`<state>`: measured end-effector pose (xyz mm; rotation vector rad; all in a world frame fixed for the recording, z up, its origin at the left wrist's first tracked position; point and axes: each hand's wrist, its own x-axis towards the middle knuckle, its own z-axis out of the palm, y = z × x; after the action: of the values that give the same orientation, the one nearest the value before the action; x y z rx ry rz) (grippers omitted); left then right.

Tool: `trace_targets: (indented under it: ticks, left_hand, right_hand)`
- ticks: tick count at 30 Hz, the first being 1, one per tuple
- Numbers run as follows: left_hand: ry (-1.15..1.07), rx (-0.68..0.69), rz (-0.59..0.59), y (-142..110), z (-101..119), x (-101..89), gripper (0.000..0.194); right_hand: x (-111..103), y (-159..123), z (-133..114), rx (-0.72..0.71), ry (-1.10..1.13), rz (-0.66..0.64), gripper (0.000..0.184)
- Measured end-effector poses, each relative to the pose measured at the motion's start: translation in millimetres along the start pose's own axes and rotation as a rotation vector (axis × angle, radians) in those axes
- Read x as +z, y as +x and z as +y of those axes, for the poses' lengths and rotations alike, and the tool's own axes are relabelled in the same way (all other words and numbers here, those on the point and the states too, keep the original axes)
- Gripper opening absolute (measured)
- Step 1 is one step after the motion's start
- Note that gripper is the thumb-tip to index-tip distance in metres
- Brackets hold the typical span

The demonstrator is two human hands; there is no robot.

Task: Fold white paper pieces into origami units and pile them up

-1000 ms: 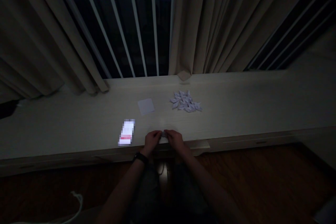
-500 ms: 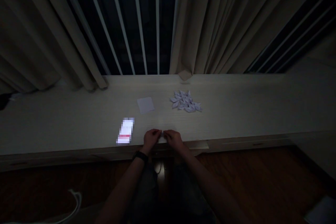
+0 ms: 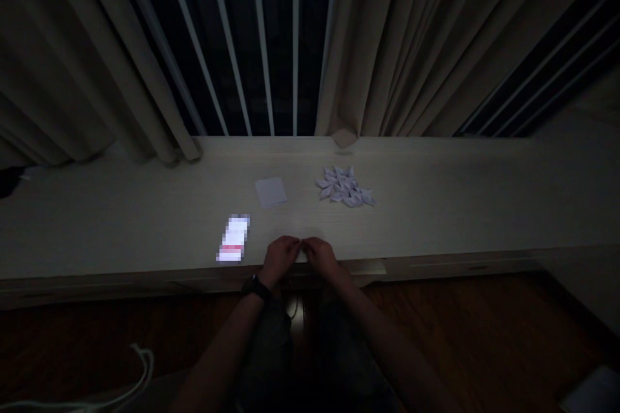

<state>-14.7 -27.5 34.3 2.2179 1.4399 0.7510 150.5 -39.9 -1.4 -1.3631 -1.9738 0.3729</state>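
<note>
At the front edge of the white sill, my left hand and my right hand meet with their fingertips pinched together. Both are closed; whatever lies between the fingers is too dark and small to make out. Beyond them to the right sits a cluster of small folded paper pieces, several with pointed ends. A square stack of white paper lies flat beyond my left hand. To its near left, a lit phone rests on the sill, its screen blurred out.
The pale sill runs across the view, with a drawer front partly pulled out beneath my right wrist. Curtains and window bars stand behind. A white cable lies at lower left, above a dark wooden floor.
My two hands have drawn slightly closer, so the fingertips now meet. The view has shifted a little; the paper pieces, stack and phone stay in place.
</note>
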Motion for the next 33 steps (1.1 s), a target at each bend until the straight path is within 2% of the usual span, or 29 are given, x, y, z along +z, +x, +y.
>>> trace_targets:
  ticks: [4, 10, 14, 25, 28, 33]
  left_hand:
    - [0.052, 0.053, -0.063, -3, 3, -2.5, 0.027]
    - [0.082, 0.037, -0.086, -4, 7, -3.9, 0.027]
    - [0.076, 0.056, -0.061, -5, 5, -3.0, 0.026]
    - [-0.075, -0.154, 0.046, -7, -20, 3.7, 0.018]
    - [-0.104, -0.108, 0.045, -6, -18, 4.4, 0.018]
    - [-0.051, 0.104, -0.058, -5, -12, 2.2, 0.023]
  right_hand:
    - [-2, 1, -2, 0.0, -0.038, -0.027, 0.027]
    - [-4, 2, -5, 0.003, -0.074, -0.061, 0.028]
    - [-4, 2, -2, 0.038, -0.07, -0.046, 0.024]
    - [0, -7, 12, 0.144, 0.072, 0.036, 0.021]
    - [1, -6, 11, 0.156, 0.09, 0.037, 0.02]
    - [-8, -1, 5, 0.093, 0.048, -0.041, 0.023]
